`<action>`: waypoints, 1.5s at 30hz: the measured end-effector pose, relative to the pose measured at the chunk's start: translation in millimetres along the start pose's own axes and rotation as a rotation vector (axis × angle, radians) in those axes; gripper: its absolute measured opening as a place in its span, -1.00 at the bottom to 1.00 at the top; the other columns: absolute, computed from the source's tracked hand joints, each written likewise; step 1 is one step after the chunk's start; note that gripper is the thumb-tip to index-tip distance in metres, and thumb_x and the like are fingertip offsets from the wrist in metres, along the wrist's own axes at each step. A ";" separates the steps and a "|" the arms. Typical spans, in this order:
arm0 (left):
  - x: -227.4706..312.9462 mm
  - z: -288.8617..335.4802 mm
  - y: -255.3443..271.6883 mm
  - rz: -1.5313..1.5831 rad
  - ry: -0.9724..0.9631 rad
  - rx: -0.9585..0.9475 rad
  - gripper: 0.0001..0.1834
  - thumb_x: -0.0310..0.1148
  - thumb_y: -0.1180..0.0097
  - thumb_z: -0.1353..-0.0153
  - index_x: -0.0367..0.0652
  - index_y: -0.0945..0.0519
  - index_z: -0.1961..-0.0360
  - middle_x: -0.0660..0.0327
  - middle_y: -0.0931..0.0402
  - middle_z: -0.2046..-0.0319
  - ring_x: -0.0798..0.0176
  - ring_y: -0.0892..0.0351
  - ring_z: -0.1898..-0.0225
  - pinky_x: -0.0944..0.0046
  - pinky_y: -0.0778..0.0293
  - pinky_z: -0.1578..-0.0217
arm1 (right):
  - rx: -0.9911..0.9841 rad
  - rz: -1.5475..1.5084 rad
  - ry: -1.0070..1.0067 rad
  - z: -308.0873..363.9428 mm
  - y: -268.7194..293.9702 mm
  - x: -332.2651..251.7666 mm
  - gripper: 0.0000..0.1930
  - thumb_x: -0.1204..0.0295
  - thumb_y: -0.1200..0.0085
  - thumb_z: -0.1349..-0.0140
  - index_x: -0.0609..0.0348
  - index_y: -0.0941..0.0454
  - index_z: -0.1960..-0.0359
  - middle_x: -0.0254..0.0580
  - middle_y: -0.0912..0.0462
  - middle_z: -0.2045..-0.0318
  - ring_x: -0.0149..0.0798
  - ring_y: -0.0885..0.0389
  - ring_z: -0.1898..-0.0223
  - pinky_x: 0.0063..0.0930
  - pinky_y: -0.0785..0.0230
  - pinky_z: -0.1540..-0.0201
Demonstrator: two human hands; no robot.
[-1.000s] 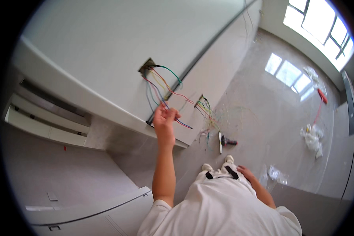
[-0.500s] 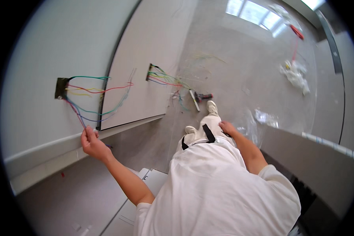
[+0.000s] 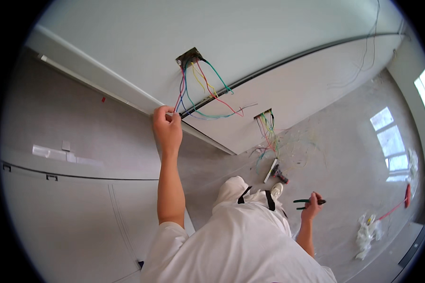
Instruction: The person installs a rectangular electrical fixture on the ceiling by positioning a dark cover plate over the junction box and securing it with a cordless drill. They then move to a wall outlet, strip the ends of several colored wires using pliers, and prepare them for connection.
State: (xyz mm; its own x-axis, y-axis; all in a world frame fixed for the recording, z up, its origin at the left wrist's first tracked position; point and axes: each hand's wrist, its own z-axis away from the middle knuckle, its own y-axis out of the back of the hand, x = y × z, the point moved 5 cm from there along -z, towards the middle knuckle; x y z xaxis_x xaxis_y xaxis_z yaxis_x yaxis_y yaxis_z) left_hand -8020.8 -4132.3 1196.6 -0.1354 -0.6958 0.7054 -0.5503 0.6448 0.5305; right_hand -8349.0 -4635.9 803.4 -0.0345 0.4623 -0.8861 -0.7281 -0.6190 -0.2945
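Observation:
My left hand (image 3: pixel 167 129) is raised beside the wall panel, its fingers pinched on the ends of a few thin red and blue electrical wires (image 3: pixel 179 92). These wires hang from a square wall box (image 3: pixel 188 55) set in the panel. Green (image 3: pixel 216 72), yellow and red wires also stick out of the box, loose and curving toward a dark seam. On the other side of my body, my right hand (image 3: pixel 310 210) is closed round green-handled pliers (image 3: pixel 300 201). Their dark tip points right, away from the wall.
Past the seam, a second wall opening (image 3: pixel 263 113) trails a bundle of coloured wires to the floor. Near my feet lie a cordless drill (image 3: pixel 279 174) and a pale flat bar (image 3: pixel 270 170). Clear plastic bags (image 3: pixel 367 236) and a red coil (image 3: pixel 407 195) lie at right.
My view has turned, so the wall now spans the top. My right hand has moved out from my hip area and now shows the pliers. My left hand keeps its pinch on the wires.

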 end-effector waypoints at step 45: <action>72.4 24.8 -30.0 -0.052 -0.357 0.113 -0.61 -0.56 -0.20 -0.26 -0.24 -0.54 -0.13 0.15 -0.57 0.24 0.20 -0.47 0.30 0.27 -0.41 0.29 | -1.119 0.182 0.064 62.4 -609.2 -233.5 -0.59 0.57 -0.28 -0.15 0.27 -0.41 -0.02 -0.28 -0.62 0.32 -0.46 -0.57 0.31 -0.55 -0.40 0.41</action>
State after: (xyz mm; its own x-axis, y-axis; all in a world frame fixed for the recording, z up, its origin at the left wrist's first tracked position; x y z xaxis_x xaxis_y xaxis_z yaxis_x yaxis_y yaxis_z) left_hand -8034.5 -4209.9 1220.1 -0.3726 -0.8061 0.4597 -0.6484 0.5805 0.4925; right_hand -7940.1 -4327.1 1212.1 -0.0188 0.2937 -0.9557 0.3056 -0.9085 -0.2851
